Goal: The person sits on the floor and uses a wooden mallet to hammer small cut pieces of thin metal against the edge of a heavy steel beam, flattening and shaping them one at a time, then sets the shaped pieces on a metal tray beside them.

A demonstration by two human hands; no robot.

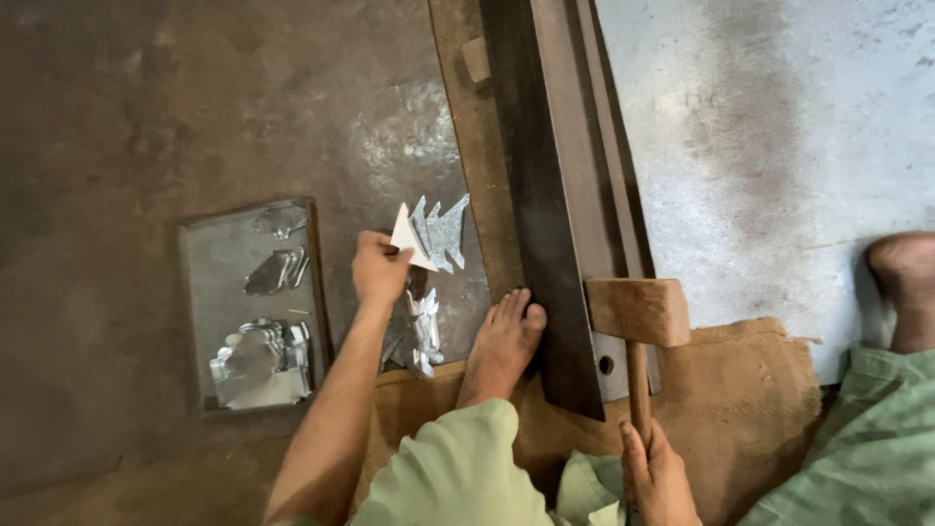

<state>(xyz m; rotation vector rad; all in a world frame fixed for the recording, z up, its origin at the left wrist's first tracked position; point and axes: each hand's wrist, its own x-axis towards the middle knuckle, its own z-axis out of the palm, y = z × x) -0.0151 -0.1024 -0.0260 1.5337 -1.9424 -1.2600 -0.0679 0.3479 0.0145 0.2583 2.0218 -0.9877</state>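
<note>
My left hand [378, 269] holds a fanned bunch of pointed triangular sheet-metal pieces [433, 234] just left of a long dark steel bar [541, 195] lying on the floor. My right hand [654, 477] grips the handle of a wooden mallet [638, 312], whose head rests against the bar's near end. My left foot [502, 346] presses against the bar's left side.
A shallow metal tray [209, 312] at the left holds stacks of cut metal shapes. More triangular offcuts [414, 336] lie by my left foot. Burlap sacking [750, 390] covers the floor under me. My other foot [901, 282] rests at the far right.
</note>
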